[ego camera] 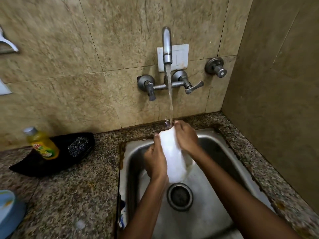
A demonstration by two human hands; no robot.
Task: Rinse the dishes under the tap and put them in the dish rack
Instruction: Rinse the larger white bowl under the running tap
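Observation:
A white dish [172, 156] stands nearly on edge over the steel sink [207, 219], its top rim under the running stream from the wall tap [167, 47]. My left hand [155, 159] grips the dish's left edge, thumb up along the rim. My right hand [185, 137] lies over the dish's upper right side with its fingers at the top rim, where the water lands. The lower part of the dish hangs just above the drain [180, 195]. No dish rack is in view.
A yellow dish-soap bottle [42, 145] and a dark scrubber [77, 145] lie in a black tray [34, 166] on the granite counter at left. A blue object [8, 213] sits at the lower left edge. Tiled walls close in at the back and right.

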